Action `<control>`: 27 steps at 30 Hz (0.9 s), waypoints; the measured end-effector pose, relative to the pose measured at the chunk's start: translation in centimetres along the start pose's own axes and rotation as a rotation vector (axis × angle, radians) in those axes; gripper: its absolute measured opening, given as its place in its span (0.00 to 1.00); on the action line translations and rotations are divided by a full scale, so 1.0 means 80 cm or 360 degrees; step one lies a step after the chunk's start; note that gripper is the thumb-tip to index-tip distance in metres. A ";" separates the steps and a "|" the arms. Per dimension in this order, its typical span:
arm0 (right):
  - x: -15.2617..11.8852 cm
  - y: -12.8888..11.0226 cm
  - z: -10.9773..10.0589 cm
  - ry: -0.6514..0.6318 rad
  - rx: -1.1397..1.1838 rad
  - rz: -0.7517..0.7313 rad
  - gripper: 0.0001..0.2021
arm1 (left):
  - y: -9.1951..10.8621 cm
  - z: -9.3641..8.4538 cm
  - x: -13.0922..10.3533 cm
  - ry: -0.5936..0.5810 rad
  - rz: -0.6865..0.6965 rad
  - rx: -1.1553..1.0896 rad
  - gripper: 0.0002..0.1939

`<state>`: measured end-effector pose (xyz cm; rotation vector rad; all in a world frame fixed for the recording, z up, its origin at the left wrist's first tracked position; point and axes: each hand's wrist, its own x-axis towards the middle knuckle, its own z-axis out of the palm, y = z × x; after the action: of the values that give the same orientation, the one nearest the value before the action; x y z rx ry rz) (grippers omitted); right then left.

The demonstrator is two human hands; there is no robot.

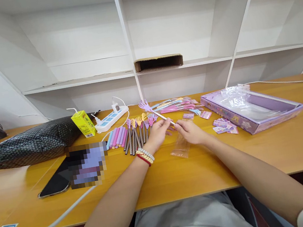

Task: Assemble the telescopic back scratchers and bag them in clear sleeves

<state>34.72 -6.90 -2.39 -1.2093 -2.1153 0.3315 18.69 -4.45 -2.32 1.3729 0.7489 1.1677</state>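
My left hand point(157, 135) is closed around the metal rod of a back scratcher point(160, 115) with a purple hand-shaped head. That head points up and away to the left. My right hand point(191, 131) pinches the rod's near end, close beside the left. A clear plastic bag point(180, 152) hangs or lies just below the right hand; I cannot tell if it is touched. Left of my hands lie several more back scratchers point(136, 133) with yellow, purple and pink heads. Beside them is a row of pink, purple and blue tubes point(117, 136).
Bagged back scratchers point(175, 105) lie behind my hands, small printed cards point(225, 126) to the right. A purple box point(263, 124) holds clear plastic. On the left are a power strip point(112, 118), yellow drink carton point(84, 124), black wrapped parcel point(28, 143), phone point(56, 179) and white cable point(68, 209).
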 end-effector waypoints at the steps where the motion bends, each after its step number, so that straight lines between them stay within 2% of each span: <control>1: -0.001 -0.001 0.000 -0.0059 0.0000 -0.0029 0.19 | -0.002 0.006 -0.002 -0.0038 -0.0008 0.0051 0.16; 2: -0.002 -0.001 0.000 -0.0120 -0.0005 -0.0041 0.20 | -0.003 0.008 -0.003 -0.0015 0.0005 0.0107 0.17; 4: -0.003 0.000 -0.001 -0.0221 -0.0044 -0.0023 0.21 | 0.000 0.002 0.000 0.0150 0.0052 0.0318 0.18; 6: -0.004 0.001 -0.001 -0.0276 -0.0113 0.0000 0.23 | 0.008 -0.017 0.005 0.0365 0.0088 0.0776 0.20; 7: -0.004 0.002 -0.002 -0.0282 -0.0141 0.0007 0.24 | 0.013 -0.029 0.008 0.0474 0.0103 0.1118 0.20; 9: -0.003 0.004 -0.002 -0.0287 -0.0161 0.0017 0.25 | 0.024 -0.055 0.011 0.0526 0.0051 0.1793 0.19; 12: -0.003 0.008 -0.003 -0.0295 -0.0147 0.0035 0.25 | 0.034 -0.085 0.011 0.0490 -0.0206 0.2338 0.18; 15: -0.003 0.009 -0.003 -0.0294 -0.0136 0.0031 0.25 | 0.034 -0.096 0.010 0.0444 -0.0379 0.2540 0.18; 21: -0.002 0.007 -0.005 -0.0307 -0.0137 0.0033 0.25 | 0.030 -0.098 0.013 0.0604 -0.0327 0.2638 0.22; 27: -0.001 0.007 -0.005 -0.0294 -0.0152 0.0053 0.25 | 0.030 -0.101 0.012 0.0566 -0.0395 0.2619 0.23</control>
<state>35.38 -6.74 -2.42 -1.3138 -2.2937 0.3730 10.99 -1.23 -0.74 2.2025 2.3420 0.4080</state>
